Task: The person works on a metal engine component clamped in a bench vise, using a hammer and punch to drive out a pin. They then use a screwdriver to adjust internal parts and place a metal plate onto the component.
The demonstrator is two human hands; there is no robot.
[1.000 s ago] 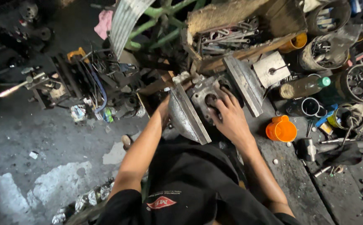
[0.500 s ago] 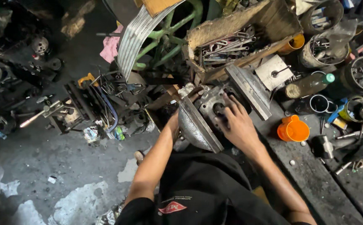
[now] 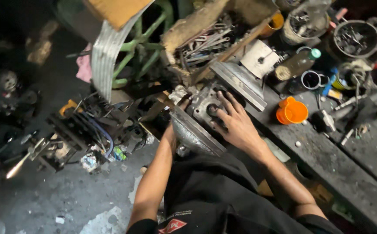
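Our right hand (image 3: 236, 123) lies spread, fingers wide, on the grey metal assembly (image 3: 206, 108), gripping nothing. Its long axis runs lower-left to upper-right between two discs; our left hand (image 3: 180, 100) is mostly hidden, grip not discernible

The right hand (image 3: 236, 125) lies on a grey metal engine part (image 3: 206, 108), boxed in by two finned discs: one (image 3: 195, 134) just before it, one (image 3: 238, 82) just behind. The left hand (image 3: 171, 130) is mostly hidden behind the near disc. To the right, an orange cup (image 3: 291, 112) stands near, with bare dark tabletop (image 3: 327, 160) open in front of it. Bottles, tins and loose tools crowd the far tabletop; a wooden tray of wrenches (image 3: 206, 39) blocks the way beyond
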